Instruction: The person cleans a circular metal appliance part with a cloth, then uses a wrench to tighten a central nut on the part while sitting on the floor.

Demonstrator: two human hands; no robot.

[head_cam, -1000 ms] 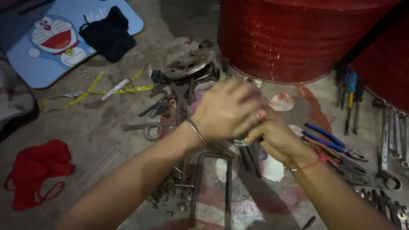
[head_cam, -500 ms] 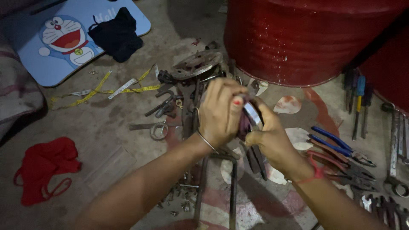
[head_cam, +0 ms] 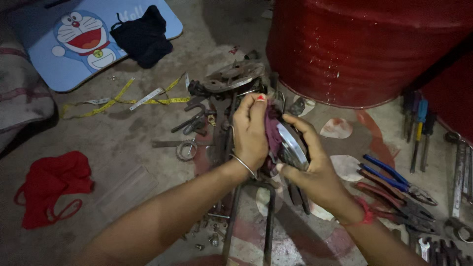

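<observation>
Bare concrete floor (head_cam: 123, 148) here, pretty dim, with tools and scrap spread all over it. Far right stands a big red drum (head_cam: 364, 49), and at far left lies a blue cartoon mat (head_cam: 74, 44) with a dark cloth bundle (head_cam: 143, 34) on its right end. A yellow tape measure (head_cam: 118, 98) snakes across the floor just near of the mat, and a red rag (head_cam: 49, 187) sits at near left.

Both hands meet in the middle of the view, over a heap of rusty metal parts (head_cam: 221, 93). The right hand (head_cam: 315, 167) is wrapped around a shiny round metal disc (head_cam: 291, 145), tilted up on edge, fingers curled over its far rim and thumb under the near one. The left hand (head_cam: 251, 133) is closed around a maroon cloth (head_cam: 272, 130) and presses it against the disc's left face, thumb tip pointing up. So the disc is held up between the two hands, clear of the floor.

Right of the hands there's a row of pliers (head_cam: 394, 182) with blue and red handles, and screwdrivers (head_cam: 419, 128) stand farther back near the drum. Wrenches (head_cam: 460, 172) run along the right edge.
</observation>
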